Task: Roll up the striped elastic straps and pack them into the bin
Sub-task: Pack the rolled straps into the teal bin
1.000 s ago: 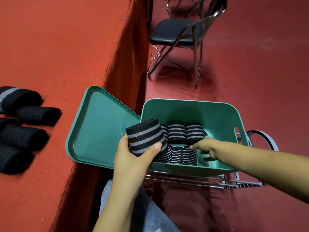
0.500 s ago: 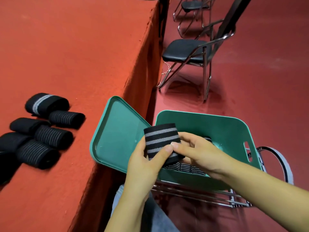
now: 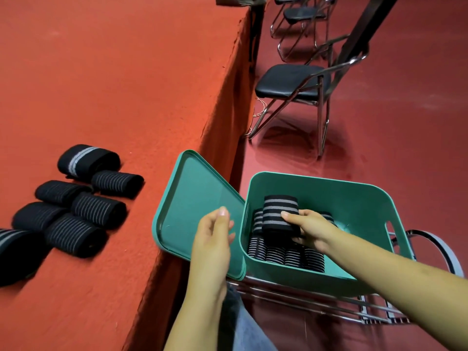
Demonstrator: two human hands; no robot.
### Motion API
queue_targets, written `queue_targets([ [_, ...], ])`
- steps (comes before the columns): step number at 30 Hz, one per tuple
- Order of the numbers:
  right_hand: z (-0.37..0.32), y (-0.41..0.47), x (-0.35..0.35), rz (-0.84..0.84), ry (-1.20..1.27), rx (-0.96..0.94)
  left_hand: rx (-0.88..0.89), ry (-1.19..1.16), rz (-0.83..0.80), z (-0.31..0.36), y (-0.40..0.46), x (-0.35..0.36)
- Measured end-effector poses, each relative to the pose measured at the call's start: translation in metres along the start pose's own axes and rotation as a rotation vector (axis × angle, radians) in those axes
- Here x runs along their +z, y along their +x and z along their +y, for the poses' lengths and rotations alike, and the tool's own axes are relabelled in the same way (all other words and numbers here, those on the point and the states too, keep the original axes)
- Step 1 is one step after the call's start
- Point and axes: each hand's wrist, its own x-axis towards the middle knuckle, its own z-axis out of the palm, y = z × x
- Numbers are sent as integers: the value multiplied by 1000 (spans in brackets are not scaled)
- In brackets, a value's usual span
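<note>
My right hand [image 3: 307,230] grips a rolled black strap with grey stripes [image 3: 278,211] inside the green bin [image 3: 354,198], just above several rolled straps [image 3: 286,255] packed on the bin's floor. My left hand [image 3: 214,236] hovers over the green lid [image 3: 192,196], fingers loosely curled, holding nothing. More rolled black straps [image 3: 76,198] lie in rows on the red table at the left.
The lid leans between the red table [image 3: 126,84] edge and the bin. The bin sits on a chrome wire rack [image 3: 316,300]; a loose striped strap [image 3: 430,247] loops at its right. Folding chairs [image 3: 293,84] stand on the red floor beyond.
The roll passed from my left hand to my right hand, which carried it into the bin. My left hand let go and drew back over the lid.
</note>
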Motion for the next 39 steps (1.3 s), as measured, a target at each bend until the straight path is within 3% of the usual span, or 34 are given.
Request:
queue_targets([
  [9, 16, 68, 33, 40, -39, 22, -52, 66, 8, -5, -1, -6],
  [14, 27, 76, 36, 179, -277, -129, -86, 82, 4, -6, -1, -6],
  [21, 26, 70, 24, 204, -555, -179, -65, 91, 12, -4, -4, -9],
  [25, 12, 39, 22, 234, -624, -403, -13, 78, 34, 1, -5, -16],
  [33, -38, -66, 97, -87, -549, -1004, 267, 23, 246, 33, -3, -65],
  [36, -45, -79, 144, -270, -611, -1119, 359, 132, 432, 41, 1, -100],
  [39, -46, -82, 196, -393, -702, -1144, 334, 169, 652, 42, 13, -140],
])
